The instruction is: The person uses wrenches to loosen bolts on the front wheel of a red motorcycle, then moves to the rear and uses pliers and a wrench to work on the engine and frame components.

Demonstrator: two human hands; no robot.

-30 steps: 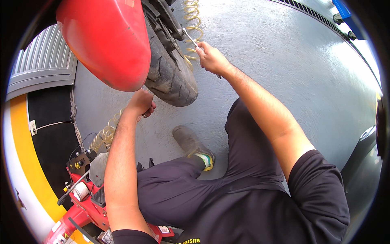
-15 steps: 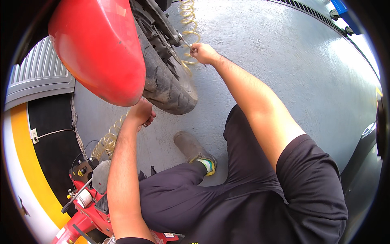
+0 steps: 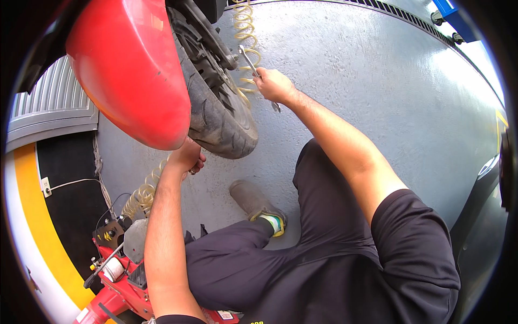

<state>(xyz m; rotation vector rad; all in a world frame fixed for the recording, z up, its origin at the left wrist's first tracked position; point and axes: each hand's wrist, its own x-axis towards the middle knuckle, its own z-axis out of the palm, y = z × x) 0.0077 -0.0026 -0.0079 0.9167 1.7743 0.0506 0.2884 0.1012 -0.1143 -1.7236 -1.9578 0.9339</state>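
Observation:
Under the red fender (image 3: pixel 129 75) is the motorcycle's black tyre (image 3: pixel 226 135), with the fork end (image 3: pixel 225 56) beside the wheel. My right hand (image 3: pixel 275 87) is closed round a silver wrench (image 3: pixel 247 58), whose upper end is next to the fork end; I cannot tell if they touch. My left hand (image 3: pixel 189 156) is curled just below the fender's tip at the tyre's left side, partly hidden by the fender; what it holds, if anything, I cannot make out.
Yellow coiled hoses (image 3: pixel 245 29) lie behind the wheel and at left. A red machine (image 3: pixel 118 281) with hoses stands by my left arm. A striped wall (image 3: pixel 24 189) with a socket (image 3: pixel 46 187) is at left, blue wheeled equipment (image 3: pixel 456 19) at top right.
The wrench has changed angle, and my right hand now sits slightly lower and further left in the picture. The fender, tyre and left hand appear a little lower in view.

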